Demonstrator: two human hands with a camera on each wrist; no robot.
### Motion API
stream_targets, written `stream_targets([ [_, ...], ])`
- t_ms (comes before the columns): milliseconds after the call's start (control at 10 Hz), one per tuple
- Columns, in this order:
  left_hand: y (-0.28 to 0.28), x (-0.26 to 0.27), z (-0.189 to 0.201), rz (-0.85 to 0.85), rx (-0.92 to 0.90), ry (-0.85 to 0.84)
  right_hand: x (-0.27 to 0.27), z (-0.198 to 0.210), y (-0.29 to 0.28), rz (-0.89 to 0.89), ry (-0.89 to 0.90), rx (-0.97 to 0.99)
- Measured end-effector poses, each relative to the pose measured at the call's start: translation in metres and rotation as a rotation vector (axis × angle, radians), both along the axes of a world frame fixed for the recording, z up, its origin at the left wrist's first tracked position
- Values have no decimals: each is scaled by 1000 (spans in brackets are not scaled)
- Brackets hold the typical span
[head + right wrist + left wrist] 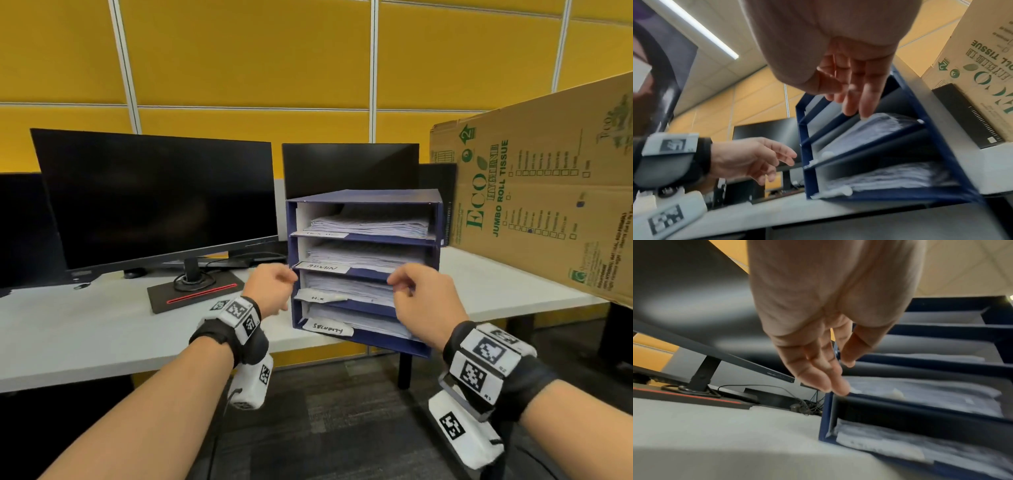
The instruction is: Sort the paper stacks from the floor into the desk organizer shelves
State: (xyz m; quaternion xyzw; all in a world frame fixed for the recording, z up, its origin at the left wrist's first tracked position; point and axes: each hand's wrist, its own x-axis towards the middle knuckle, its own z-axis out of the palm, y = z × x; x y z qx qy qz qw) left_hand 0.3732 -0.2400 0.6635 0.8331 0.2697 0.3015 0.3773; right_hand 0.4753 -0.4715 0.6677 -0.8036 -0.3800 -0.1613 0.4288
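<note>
A blue desk organizer (363, 197) with four shelves stands at the white desk's front edge. Each shelf holds a paper stack, and three front labels read ADMIN, H.R and SECURITY. My left hand (270, 289) hovers at the organizer's left front corner (826, 418) with relaxed fingers (818, 369), holding nothing. My right hand (418, 294) is at the right front of the H.R shelf. Its fairly straight fingers (865, 104) reach the front edge of that shelf's paper stack (869, 129), and I see no sheet held between them. The same stack (349, 287) shows between both hands.
A large dark monitor (154, 198) on a black base with a red stripe (198, 294) stands left of the organizer, and a second monitor (349, 168) stands behind it. A big cardboard tissue box (534, 205) leans in from the right. Dark carpet (342, 428) lies below the desk (85, 335).
</note>
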Motion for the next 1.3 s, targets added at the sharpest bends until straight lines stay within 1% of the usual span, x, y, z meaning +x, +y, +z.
stream_targets([
  [100, -1, -4, -26, -61, 39, 193, 4, -28, -7, 13, -15, -323],
  [200, -1, 2, -42, -81, 60, 222, 13, -49, -14, -3, -34, -538],
  [300, -2, 11, -50, -111, 114, 278, 20, -58, -19, -41, -52, -585],
  [400, 0, 21, -55, -110, 160, 298, 22, -60, -16, -72, -125, -610],
  [600, 2, 29, -58, -112, 161, 287, 29, -59, -11, -155, -161, -660],
  [800, 3, 23, -57, -116, 179, 319, 28, -49, -3, -180, -150, -735],
  [900, -2, 13, -53, -89, 195, 335, 24, -44, -2, -167, -112, -766],
  [1000, -4, -4, -41, -45, 215, 361, 23, -36, -3, -130, -63, -751],
  [1100, -3, -28, -22, 10, 243, 401, 19, -20, -3, -37, 8, -673],
  [1200, -2, -54, 10, 48, 337, 411, 5, 10, 3, 124, 8, -479],
  [1300, -5, -80, 51, 126, 442, 387, -11, 48, 6, 227, -11, -301],
])
